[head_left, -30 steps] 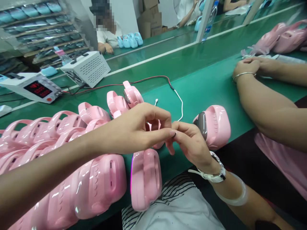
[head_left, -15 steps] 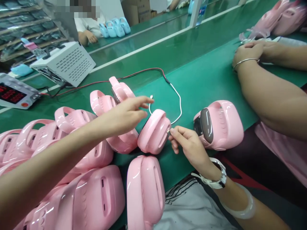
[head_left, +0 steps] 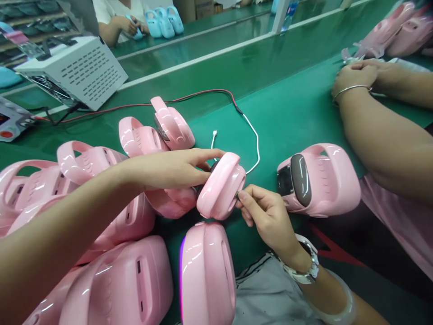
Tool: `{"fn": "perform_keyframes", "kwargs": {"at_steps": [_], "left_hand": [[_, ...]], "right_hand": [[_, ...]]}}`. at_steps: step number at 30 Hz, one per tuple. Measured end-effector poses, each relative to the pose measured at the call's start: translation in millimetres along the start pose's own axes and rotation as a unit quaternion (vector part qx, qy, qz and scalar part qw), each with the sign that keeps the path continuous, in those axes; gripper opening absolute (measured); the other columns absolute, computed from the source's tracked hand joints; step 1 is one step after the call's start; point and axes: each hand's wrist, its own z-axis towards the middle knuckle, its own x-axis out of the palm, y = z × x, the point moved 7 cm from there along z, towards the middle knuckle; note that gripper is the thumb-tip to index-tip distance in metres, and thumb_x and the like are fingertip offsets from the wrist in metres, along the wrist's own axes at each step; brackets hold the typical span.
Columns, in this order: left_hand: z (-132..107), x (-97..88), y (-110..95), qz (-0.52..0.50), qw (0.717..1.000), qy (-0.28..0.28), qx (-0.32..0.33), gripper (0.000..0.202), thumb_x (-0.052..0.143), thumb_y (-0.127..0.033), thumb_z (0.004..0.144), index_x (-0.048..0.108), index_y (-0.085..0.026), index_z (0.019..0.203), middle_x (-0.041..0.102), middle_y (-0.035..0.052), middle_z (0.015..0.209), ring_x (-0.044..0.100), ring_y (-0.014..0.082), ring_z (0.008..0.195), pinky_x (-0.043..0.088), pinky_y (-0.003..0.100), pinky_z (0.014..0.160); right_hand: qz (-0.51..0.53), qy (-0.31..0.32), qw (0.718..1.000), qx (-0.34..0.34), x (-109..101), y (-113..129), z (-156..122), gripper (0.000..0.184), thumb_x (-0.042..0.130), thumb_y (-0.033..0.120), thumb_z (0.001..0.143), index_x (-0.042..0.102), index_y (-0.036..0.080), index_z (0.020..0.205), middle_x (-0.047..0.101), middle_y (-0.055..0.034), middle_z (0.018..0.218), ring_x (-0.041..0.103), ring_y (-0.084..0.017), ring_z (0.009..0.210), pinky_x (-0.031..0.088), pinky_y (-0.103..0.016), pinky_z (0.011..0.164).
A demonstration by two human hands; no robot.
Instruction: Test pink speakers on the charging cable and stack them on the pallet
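A glossy pink handled device [head_left: 219,187] stands on the green table in front of me. My left hand [head_left: 189,167] reaches over to its far left side, with fingers against its dark front face; the fingertips are partly hidden. At the device's right side, my right hand [head_left: 259,210] pinches a small plug [head_left: 237,195] against the slot there. The fingers cover most of that plug. Close below stands another pink device [head_left: 208,271] with a purple glow along its left edge. A white cable [head_left: 257,144] curves behind the held device, its loose end lying beyond.
Several pink devices [head_left: 135,271] crowd the left side. One with a dark display [head_left: 316,180] lies to the right. A power supply box [head_left: 77,72] stands back left. Co-workers' arms [head_left: 379,126] are at the right and a person [head_left: 118,22] sits across with blue devices [head_left: 165,22].
My left hand has come down onto the pink device, which now leans a little differently. A purple glow has appeared on the device below. The person across has picked up a blue item.
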Motion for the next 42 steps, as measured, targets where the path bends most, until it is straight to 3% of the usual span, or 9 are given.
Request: {"fn": "perform_keyframes", "kwargs": {"at_steps": [5, 9, 13, 16, 19, 25, 36, 42], "left_hand": [[0.5, 1.0, 0.1, -0.040, 0.999, 0.005, 0.006, 0.063, 0.053, -0.041, 0.082, 0.037, -0.034, 0.142, 0.060, -0.0046, 0.128, 0.056, 0.0191, 0.111, 0.045, 0.018, 0.081], [-0.8, 1.7, 4.9, -0.067, 0.997, 0.002, -0.044, 0.067, 0.055, -0.042, 0.076, 0.039, -0.036, 0.140, 0.066, -0.0046, 0.116, 0.061, 0.0199, 0.101, 0.045, 0.020, 0.072], [-1.2, -1.9, 6.4, -0.024, 0.997, -0.028, -0.069, 0.067, 0.054, -0.043, 0.072, 0.043, -0.038, 0.138, 0.067, -0.0049, 0.113, 0.062, 0.0217, 0.094, 0.045, 0.024, 0.071], [0.4, -3.1, 6.8, -0.009, 0.997, -0.034, -0.063, 0.071, 0.054, -0.044, 0.069, 0.043, -0.038, 0.139, 0.066, -0.0040, 0.116, 0.060, 0.0231, 0.096, 0.046, 0.025, 0.075], [1.8, -5.0, 8.0, 0.006, 0.997, -0.044, -0.062, 0.074, 0.056, -0.045, 0.067, 0.043, -0.035, 0.139, 0.067, -0.0021, 0.115, 0.059, 0.0247, 0.099, 0.046, 0.026, 0.079], [-0.6, -3.8, 6.2, -0.002, 0.997, -0.044, -0.062, 0.076, 0.054, -0.044, 0.068, 0.041, -0.032, 0.141, 0.071, -0.0005, 0.100, 0.061, 0.0238, 0.093, 0.047, 0.027, 0.080], [0.8, -0.8, 9.0, -0.048, 0.997, -0.038, -0.052, 0.074, 0.057, -0.046, 0.068, 0.043, -0.035, 0.139, 0.066, 0.0006, 0.117, 0.062, 0.0215, 0.087, 0.047, 0.024, 0.069], [-2.2, 3.7, 6.3, -0.081, 0.994, -0.020, -0.065, 0.076, 0.057, -0.040, 0.069, 0.038, -0.033, 0.143, 0.070, 0.0010, 0.097, 0.063, 0.0219, 0.081, 0.047, 0.026, 0.068]], "right_hand": [[-0.027, 0.021, 0.999, 0.007, 2.1, 4.5, 6.8, 0.035, 0.056, 0.042, 0.089, 0.054, 0.016, 0.066, 0.042, 0.0054, 0.050, 0.037, -0.006, 0.042, 0.027, -0.021, 0.040], [-0.082, 0.003, 0.996, 0.018, -2.4, 4.6, 12.8, 0.050, 0.065, 0.047, 0.083, 0.045, 0.016, 0.049, 0.040, 0.0045, 0.045, 0.035, -0.006, 0.043, 0.027, -0.021, 0.042], [0.016, 0.037, 0.997, 0.059, -1.8, -6.0, 12.3, 0.050, 0.064, 0.056, 0.080, 0.052, 0.016, 0.054, 0.047, 0.0031, 0.045, 0.044, -0.008, 0.044, 0.034, -0.021, 0.046], [0.123, 0.065, 0.987, 0.083, 0.5, -10.4, 9.7, 0.036, 0.070, 0.047, 0.078, 0.058, 0.016, 0.063, 0.056, 0.0020, 0.055, 0.052, -0.010, 0.051, 0.042, -0.022, 0.054], [0.145, 0.069, 0.984, 0.081, 0.6, -10.5, 9.4, 0.028, 0.073, 0.035, 0.076, 0.059, 0.016, 0.061, 0.057, 0.0019, 0.056, 0.053, -0.009, 0.053, 0.043, -0.021, 0.056], [0.159, 0.063, 0.981, 0.096, 0.3, -15.0, 10.0, 0.025, 0.074, 0.033, 0.073, 0.060, 0.016, 0.059, 0.058, 0.0021, 0.054, 0.054, -0.011, 0.053, 0.047, -0.024, 0.058], [0.170, 0.081, 0.977, 0.097, -0.7, -17.5, 11.8, 0.023, 0.075, 0.031, 0.074, 0.062, 0.016, 0.062, 0.061, 0.0016, 0.055, 0.056, -0.010, 0.054, 0.046, -0.023, 0.060], [0.145, 0.080, 0.983, 0.075, -2.0, -12.2, 12.2, 0.021, 0.074, 0.030, 0.076, 0.064, 0.016, 0.064, 0.062, 0.0012, 0.056, 0.057, -0.010, 0.056, 0.045, -0.022, 0.059]]}}
